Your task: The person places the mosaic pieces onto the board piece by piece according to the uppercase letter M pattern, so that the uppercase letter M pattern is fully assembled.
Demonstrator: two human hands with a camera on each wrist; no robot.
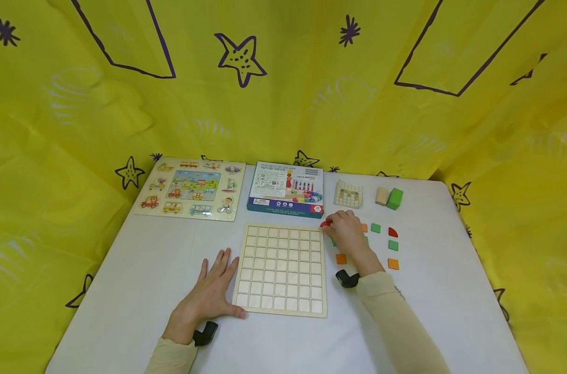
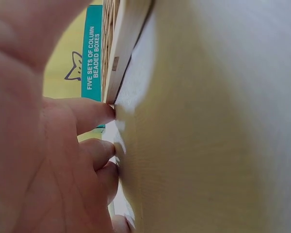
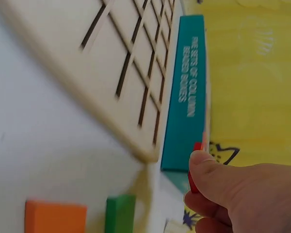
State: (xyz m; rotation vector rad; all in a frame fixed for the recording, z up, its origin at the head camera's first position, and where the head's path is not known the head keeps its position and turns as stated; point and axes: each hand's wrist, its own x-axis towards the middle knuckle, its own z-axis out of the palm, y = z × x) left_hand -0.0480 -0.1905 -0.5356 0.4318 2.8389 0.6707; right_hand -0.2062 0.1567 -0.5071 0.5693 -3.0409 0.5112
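Observation:
A wooden grid board (image 1: 283, 270) lies flat in the middle of the white table, its squares bare. My right hand (image 1: 346, 234) pinches a red piece (image 3: 192, 182) between thumb and fingers, just off the board's upper right corner. Spread on the tabletop, my left hand (image 1: 211, 291) lies along the board's left side, its thumb at the lower left corner. Beneath and beside the right hand lie small flat pieces: an orange square (image 1: 341, 259), a green square (image 1: 375, 228) and a red quarter-round piece (image 1: 393, 232), among several others partly hidden.
Behind the board stand a picture puzzle (image 1: 194, 189) and a flat teal-edged box (image 1: 285, 189). Farther right are a small pattern card (image 1: 349, 194), a tan wooden block (image 1: 381, 196) and a green block (image 1: 394, 199). A yellow curtain (image 1: 283, 114) hangs behind the table.

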